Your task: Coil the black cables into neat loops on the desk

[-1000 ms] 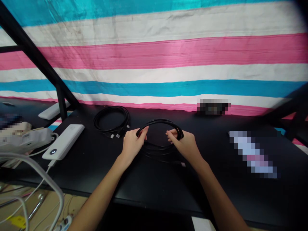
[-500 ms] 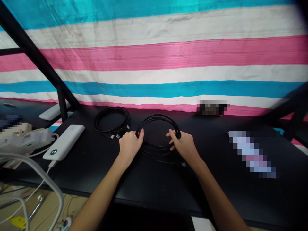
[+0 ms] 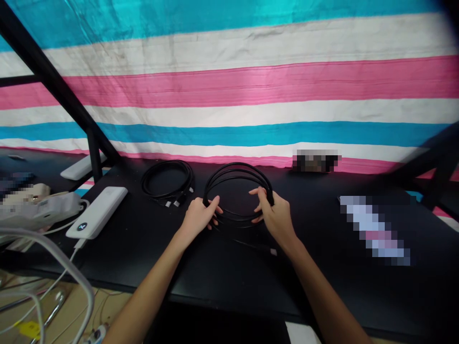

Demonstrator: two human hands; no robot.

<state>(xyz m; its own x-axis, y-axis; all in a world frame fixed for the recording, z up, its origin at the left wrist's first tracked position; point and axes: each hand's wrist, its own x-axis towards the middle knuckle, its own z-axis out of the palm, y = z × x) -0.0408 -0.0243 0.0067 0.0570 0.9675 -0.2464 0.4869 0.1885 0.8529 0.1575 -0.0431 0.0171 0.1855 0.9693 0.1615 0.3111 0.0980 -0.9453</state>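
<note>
A black cable (image 3: 239, 171) is looped into a round coil of several turns between my hands, over the black table (image 3: 229, 282). My left hand (image 3: 199, 216) is closed around the coil's left side. On its right side, my right hand (image 3: 278, 213) grips the loops with thumb and fingers. One cable end with a pale plug (image 3: 273, 252) trails on the table below the right hand. Left of my left hand lies a second coiled black cable (image 3: 168, 177), its plugs (image 3: 176, 203) toward the front right.
A white power bank (image 3: 98, 212) with a lit display lies at the left, a white cable plugged in. A white power strip (image 3: 46, 210) and loose white cables are farther left. Blurred items (image 3: 315, 161) stand at the back and right. A striped sheet (image 3: 229, 86) hangs behind.
The coil's loops have spread and risen slightly, and its turns stand farther apart. My fingers have shifted a little on both sides. The second cable has stayed in place.
</note>
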